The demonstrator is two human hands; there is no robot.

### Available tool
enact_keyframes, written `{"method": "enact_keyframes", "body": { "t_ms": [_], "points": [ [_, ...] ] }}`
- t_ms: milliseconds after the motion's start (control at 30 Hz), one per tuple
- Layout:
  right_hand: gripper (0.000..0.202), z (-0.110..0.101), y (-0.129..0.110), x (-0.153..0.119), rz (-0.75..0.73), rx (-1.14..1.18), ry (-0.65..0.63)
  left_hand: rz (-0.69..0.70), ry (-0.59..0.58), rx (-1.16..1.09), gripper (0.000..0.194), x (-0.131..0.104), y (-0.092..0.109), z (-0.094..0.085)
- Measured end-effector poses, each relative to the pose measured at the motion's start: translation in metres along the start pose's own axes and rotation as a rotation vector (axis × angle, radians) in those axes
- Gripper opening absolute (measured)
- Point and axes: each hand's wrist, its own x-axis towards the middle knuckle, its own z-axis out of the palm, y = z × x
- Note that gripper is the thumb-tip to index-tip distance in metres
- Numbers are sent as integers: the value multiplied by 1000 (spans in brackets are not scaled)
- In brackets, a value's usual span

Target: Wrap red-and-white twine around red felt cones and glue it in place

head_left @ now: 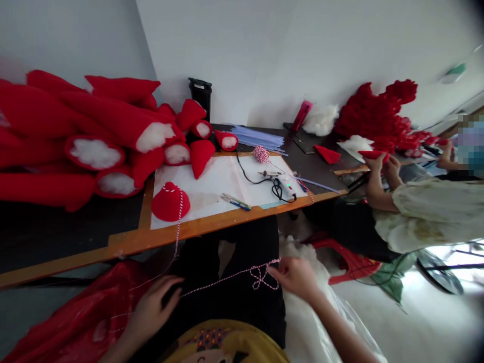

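A red-and-white twisted cord (223, 279) stretches across my lap between my two hands. My right hand (297, 277) pinches it, and several small loops of cord hang beside the fingertips. My left hand (155, 302) is loosely curled around the cord, its thumb and fingers slightly apart; the exact grip is partly hidden. More strands of the cord show left of that hand. On the table, a stuffed red felt piece (170, 202) has cord tied about its top, and one strand drops from it over the edge towards my left hand.
Thread snips (236, 201), a hot glue gun (282, 182) and a cord ball (260, 154) lie on white paper (212, 189). Stuffed red cones (102, 113) pile up left. Pale glue sticks (257, 138) lie behind. Another person's hands (381, 165) hold red felt at right.
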Motion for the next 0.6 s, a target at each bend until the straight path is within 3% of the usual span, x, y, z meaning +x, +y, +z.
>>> {"method": "enact_keyframes", "body": {
  "t_ms": [67, 133, 200, 267, 400, 533, 600],
  "points": [
    [37, 38, -30, -22, 105, 242, 69, 74, -161, -63, 30, 21, 26, 35],
    [31, 61, -48, -36, 175, 508, 160, 126, -316, -120, 34, 38, 57, 66],
    [29, 69, -53, -43, 198, 673, 188, 140, -449, -166, 33, 50, 83, 87],
    [29, 63, -44, -48, 211, 815, 176, 138, -502, -221, 27, 59, 99, 93],
    [30, 31, -2, -62, 297, 1176, 245, 53, -353, -340, 45, 70, 96, 66],
    [37, -4, 51, -83, 405, 1418, 404, -146, -119, -421, 52, 70, 57, 23],
    [31, -18, 73, -92, 536, 1577, 571, -235, -23, -441, 59, 63, 35, 9]
  ]
}}
